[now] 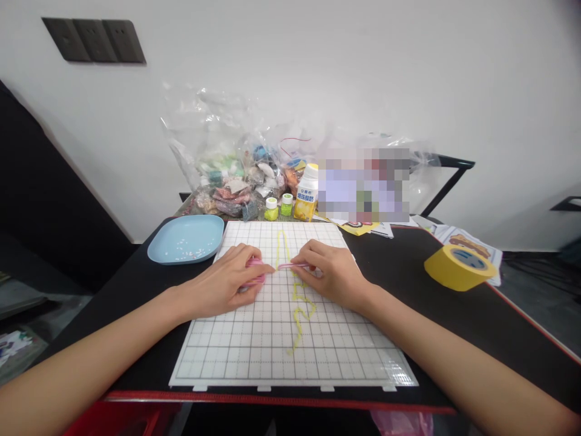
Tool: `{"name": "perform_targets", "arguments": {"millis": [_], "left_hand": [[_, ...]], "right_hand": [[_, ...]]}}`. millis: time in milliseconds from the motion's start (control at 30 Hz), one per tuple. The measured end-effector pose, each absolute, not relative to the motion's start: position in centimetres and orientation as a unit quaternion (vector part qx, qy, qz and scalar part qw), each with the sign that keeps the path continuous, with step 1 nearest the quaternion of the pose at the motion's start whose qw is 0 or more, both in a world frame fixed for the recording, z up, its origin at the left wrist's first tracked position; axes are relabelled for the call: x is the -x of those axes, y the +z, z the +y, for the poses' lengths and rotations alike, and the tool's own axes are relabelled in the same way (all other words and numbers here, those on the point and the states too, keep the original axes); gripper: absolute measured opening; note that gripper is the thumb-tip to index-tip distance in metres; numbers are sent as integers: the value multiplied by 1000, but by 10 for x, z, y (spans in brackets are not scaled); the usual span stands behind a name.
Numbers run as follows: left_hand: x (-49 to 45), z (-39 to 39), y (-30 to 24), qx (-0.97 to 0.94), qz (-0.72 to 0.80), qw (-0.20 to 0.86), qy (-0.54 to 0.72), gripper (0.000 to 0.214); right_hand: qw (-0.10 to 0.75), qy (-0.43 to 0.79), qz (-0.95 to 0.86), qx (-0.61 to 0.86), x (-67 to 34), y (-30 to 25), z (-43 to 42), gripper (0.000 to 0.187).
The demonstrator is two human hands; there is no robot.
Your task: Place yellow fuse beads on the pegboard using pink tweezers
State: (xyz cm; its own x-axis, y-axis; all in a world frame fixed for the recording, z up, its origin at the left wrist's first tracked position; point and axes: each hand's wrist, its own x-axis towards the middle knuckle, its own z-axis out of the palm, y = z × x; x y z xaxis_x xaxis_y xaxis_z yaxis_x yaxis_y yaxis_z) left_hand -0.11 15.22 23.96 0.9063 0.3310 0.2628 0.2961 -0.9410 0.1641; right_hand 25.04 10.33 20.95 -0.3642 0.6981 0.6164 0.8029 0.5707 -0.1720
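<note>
On the gridded pegboard [290, 357], both your hands meet over a pink tweezer-like tool.

Your left hand [227, 281] rests palm-down on the board with its fingers curled over a pink tool [254, 269], likely pinning it so it cannot slide. Your right hand [331, 272] pinches the thin pink tweezers [287, 265] closed between thumb and forefinger, tips pointing left toward the other hand, just beside the yellow bead line [297, 297] that winds down the board's middle. A blue tray [186, 239] with loose beads sits near your left hand, within easy reach. Behind the board stand small bottles [306, 194] and bags of beads [231, 181]; a yellow tape roll [458, 266] lies well apart on the black desk [408, 266], against a white wall.
</note>
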Motion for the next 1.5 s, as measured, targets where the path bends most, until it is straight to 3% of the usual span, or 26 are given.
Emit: {"name": "perform_targets", "arguments": {"millis": [1200,1500], "left_hand": [[1,151,240,-976,171,60,124,31],[2,153,239,-976,168,57,130,30]], "right_hand": [[335,-87,-824,449,-247,210,104,15],[382,-72,-804,450,-250,216,104,17]]}}
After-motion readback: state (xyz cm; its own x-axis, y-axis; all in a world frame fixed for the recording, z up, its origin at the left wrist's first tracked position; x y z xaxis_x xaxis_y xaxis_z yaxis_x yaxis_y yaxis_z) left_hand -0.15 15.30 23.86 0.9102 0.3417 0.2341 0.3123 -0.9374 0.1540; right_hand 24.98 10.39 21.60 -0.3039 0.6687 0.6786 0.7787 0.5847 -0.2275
